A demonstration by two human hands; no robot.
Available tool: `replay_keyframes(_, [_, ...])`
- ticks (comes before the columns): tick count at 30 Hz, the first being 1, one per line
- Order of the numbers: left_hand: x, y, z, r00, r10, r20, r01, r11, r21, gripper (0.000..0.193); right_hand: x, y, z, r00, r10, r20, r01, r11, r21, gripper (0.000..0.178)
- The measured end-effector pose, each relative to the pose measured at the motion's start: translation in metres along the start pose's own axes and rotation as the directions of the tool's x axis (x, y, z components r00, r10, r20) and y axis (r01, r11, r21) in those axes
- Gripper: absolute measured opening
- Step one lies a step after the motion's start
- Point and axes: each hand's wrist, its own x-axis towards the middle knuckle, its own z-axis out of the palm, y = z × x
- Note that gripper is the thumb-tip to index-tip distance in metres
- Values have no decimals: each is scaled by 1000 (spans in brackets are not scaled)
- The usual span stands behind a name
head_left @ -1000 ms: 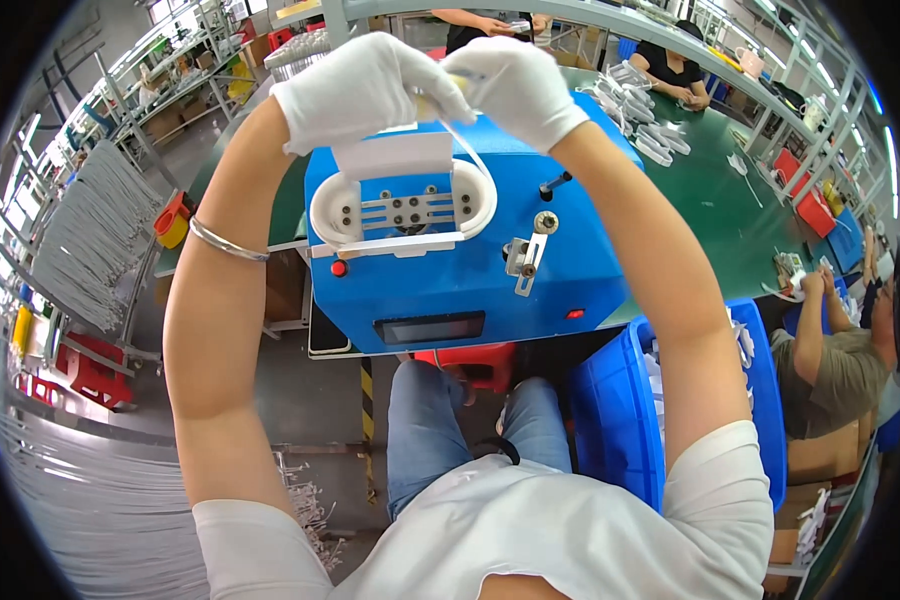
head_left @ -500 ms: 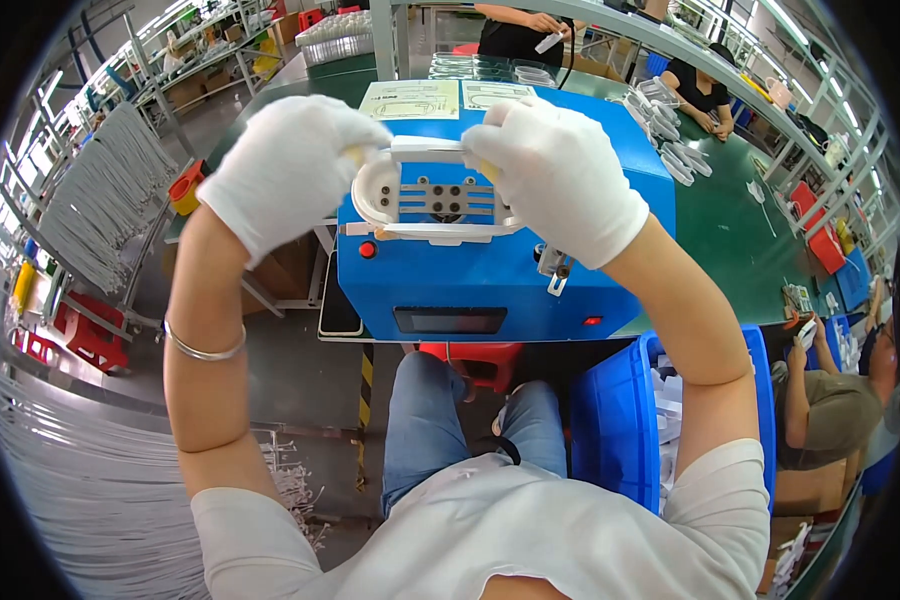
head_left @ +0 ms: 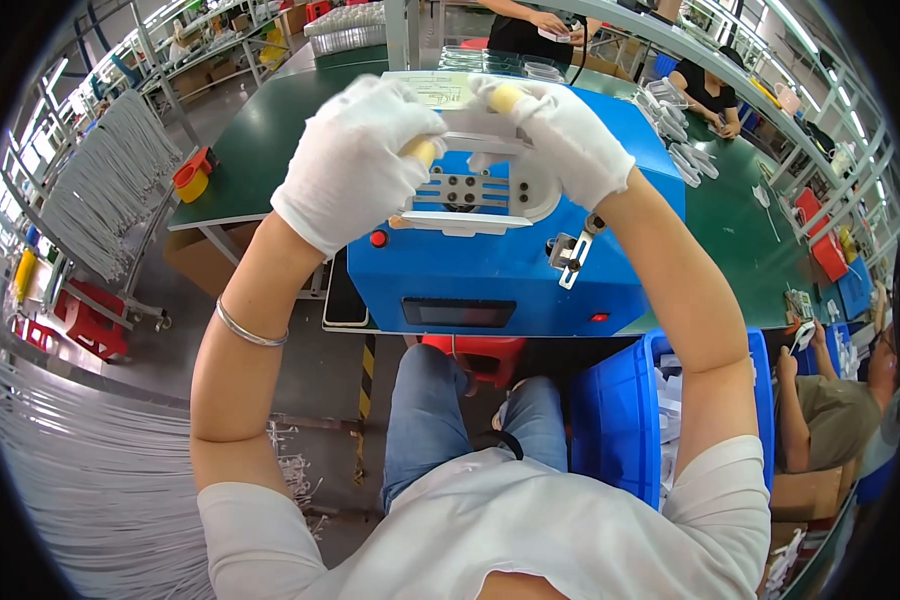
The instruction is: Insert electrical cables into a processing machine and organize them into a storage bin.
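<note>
My left hand (head_left: 355,160), in a white glove with yellow on the thumb, is closed above the left side of a blue benchtop machine (head_left: 510,275). My gloved right hand (head_left: 572,138), also with a yellow thumb tip, is closed in a pinch at the machine's far right. Whatever either hand holds is hidden by the fingers. Between them lies the metal slotted plate (head_left: 460,190) of a fixture, with a rounded white end piece (head_left: 542,192) at its right. A white front bar (head_left: 460,222) and a white rear bar (head_left: 485,145) flank the plate.
A blue bin (head_left: 610,420) of white parts stands by my right arm. White parts (head_left: 688,160) lie on the green table (head_left: 735,245) at right. A yellow-and-red tape dispenser (head_left: 192,178) sits left. Cables hang at left; other people work beyond.
Both hands have shifted, the left one rightward over the fixture and the right one slightly up. The fixture's rounded white end, seen at left before, now shows at right.
</note>
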Motion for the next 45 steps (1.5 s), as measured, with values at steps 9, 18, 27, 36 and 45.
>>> replay_keyframes(9, [2,-9,9,908,-263,326,321,937,-140,35,-14,-18,9,944,-328,41,319,872,-371,13])
replay_keyframes(18, [-3,-9,12,964,-199,177,222,968,-117,28,-12,-25,7,875,-475,95,428,666,-611,13])
replay_keyframes(27, [-5,-10,12,968,-195,160,222,961,-166,21,-20,-29,12,756,-585,292,521,269,-810,20])
replay_keyframes(36, [-4,-5,6,976,-178,127,195,972,-134,15,3,-32,8,981,145,129,-93,935,-342,23])
replay_keyframes(45, [-78,35,29,723,-689,40,387,356,-851,35,-19,-7,-17,983,-28,181,16,998,68,50])
